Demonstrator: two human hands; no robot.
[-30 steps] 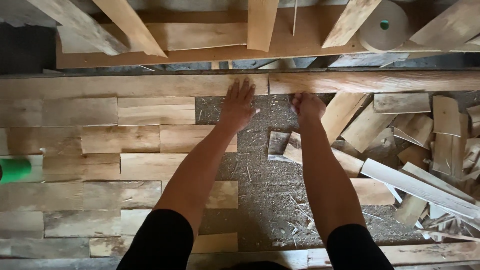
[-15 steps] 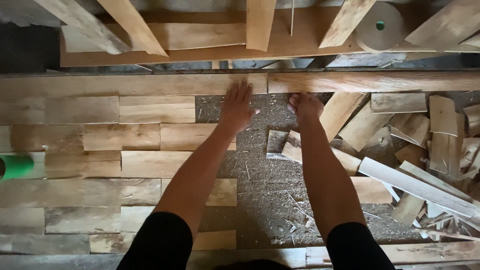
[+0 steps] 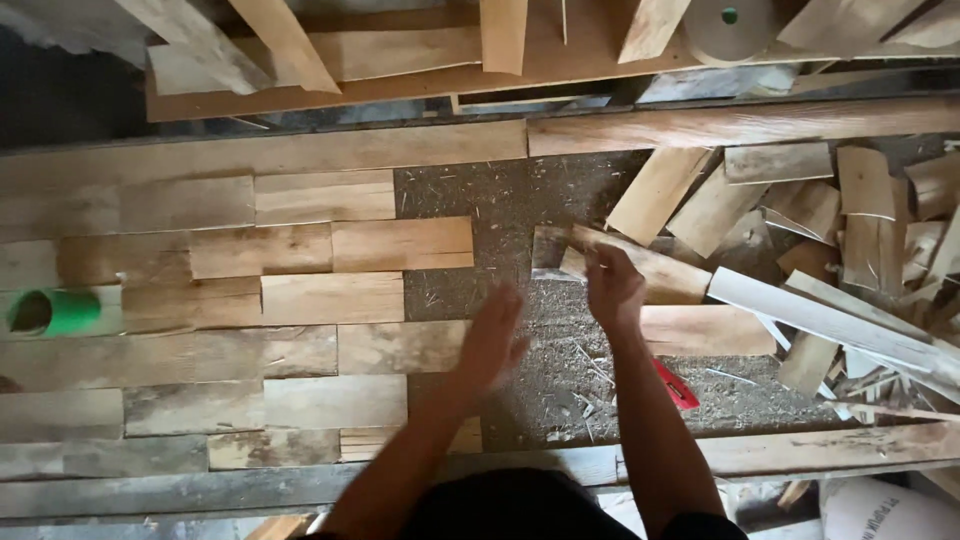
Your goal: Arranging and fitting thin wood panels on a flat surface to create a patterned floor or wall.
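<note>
On chipboard panel (image 3: 520,200) | wood strips (image 3: 330,300) laid | left hand (image 3: 495,335) open | right hand (image 3: 612,288) gripping offcut (image 3: 640,265)

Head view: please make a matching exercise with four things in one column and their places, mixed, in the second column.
1. green tube
2. red tool
3. paper roll
4. right hand

a. top edge, right of centre
b. far left, on the planks
c. on the bare board, beside the right forearm
d. at a loose wood piece, centre

Pairs: 1-b, 2-c, 3-a, 4-d
</note>
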